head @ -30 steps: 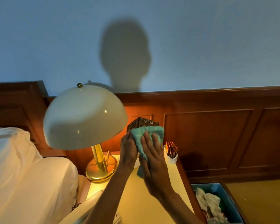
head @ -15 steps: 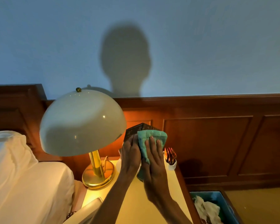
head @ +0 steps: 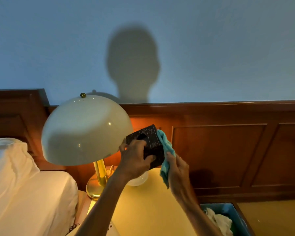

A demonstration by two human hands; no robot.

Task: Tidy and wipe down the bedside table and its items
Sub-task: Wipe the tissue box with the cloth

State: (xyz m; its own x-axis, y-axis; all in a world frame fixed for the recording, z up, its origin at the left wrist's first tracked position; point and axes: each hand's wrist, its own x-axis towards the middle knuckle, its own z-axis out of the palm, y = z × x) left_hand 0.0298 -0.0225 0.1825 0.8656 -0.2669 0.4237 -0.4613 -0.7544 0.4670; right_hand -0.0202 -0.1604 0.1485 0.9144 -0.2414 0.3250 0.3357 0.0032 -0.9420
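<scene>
Gripping dark box [head: 149,143], left hand [head: 134,160] fingers clamped; right hand [head: 176,167] moved cloth [head: 167,155] to box's right side.

pillow [head: 20,184] left | blue bin [head: 228,209] holding crumpled tissue [head: 219,222] right

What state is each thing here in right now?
Lamp: lit, upright on the table.
Dark box: lifted, tilted, gripped by left hand.
Teal cloth: pressed against the box's side by right hand.
Blue bin: holds crumpled paper.
</scene>
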